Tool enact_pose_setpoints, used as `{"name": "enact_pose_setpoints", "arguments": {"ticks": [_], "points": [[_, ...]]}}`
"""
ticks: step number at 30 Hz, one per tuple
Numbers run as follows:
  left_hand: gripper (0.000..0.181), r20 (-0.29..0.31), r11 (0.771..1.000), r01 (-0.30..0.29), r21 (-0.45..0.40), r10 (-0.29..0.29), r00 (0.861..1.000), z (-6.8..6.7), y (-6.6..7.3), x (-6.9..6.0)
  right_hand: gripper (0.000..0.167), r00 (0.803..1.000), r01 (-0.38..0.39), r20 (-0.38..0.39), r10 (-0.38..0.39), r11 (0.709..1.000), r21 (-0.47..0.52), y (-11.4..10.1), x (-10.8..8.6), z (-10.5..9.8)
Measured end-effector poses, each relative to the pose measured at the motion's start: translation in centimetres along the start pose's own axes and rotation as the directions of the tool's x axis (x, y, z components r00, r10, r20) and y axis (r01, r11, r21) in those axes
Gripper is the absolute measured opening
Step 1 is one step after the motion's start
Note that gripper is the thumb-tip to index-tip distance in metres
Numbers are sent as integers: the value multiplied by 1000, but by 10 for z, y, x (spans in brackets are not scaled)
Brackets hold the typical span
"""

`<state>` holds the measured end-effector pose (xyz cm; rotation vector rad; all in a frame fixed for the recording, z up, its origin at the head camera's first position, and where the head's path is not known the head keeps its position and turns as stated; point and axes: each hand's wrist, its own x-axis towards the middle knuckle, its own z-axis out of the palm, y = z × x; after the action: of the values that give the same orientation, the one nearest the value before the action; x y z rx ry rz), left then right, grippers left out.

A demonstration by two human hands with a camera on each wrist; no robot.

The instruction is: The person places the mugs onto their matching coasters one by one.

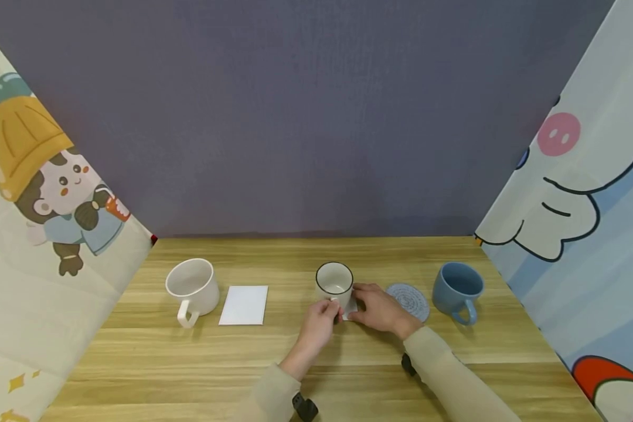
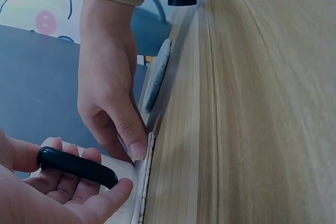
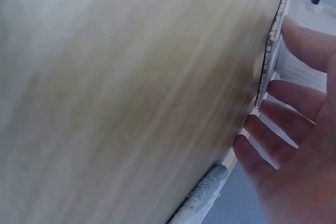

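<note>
A white mug (image 1: pixel 334 278) with a dark rim stands upright on a light coaster (image 1: pixel 352 308) at the middle of the table. My left hand (image 1: pixel 317 326) grips its handle, whose dark outer edge (image 2: pixel 79 167) shows between thumb and fingers in the left wrist view. At the right side of the coaster is my right hand (image 1: pixel 382 309), its thumb and index fingertip touching the coaster's edge (image 3: pixel 269 51). Its other fingers are extended and spread in the right wrist view. The mug covers most of the coaster.
A large white mug (image 1: pixel 194 287) and a white square coaster (image 1: pixel 244 305) are on the left. To the right lie a round grey-blue coaster (image 1: pixel 410 300), partly behind my right wrist, and a blue mug (image 1: pixel 456 288). A dark panel (image 1: pixel 316 129) borders the table's back.
</note>
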<state>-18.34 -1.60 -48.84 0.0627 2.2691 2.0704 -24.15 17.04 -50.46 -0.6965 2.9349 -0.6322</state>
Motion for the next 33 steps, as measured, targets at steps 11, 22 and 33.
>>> {"name": "enact_pose_setpoints", "arguments": {"ticks": [11,22,33], "points": [[32,9,1000,-18,-3,18,1000,5,1,-1,55,1000,11,-5,-11,1000,15,1,-2,-1],[33,23,1000,-9,29,8,1000,5,1,4,58,1000,13,11,-13,1000,25,0,-4,-5],[31,1,999,-36,7,36,999,7,2,3,42,999,36,-21,-35,999,30,0,-13,-19]]}}
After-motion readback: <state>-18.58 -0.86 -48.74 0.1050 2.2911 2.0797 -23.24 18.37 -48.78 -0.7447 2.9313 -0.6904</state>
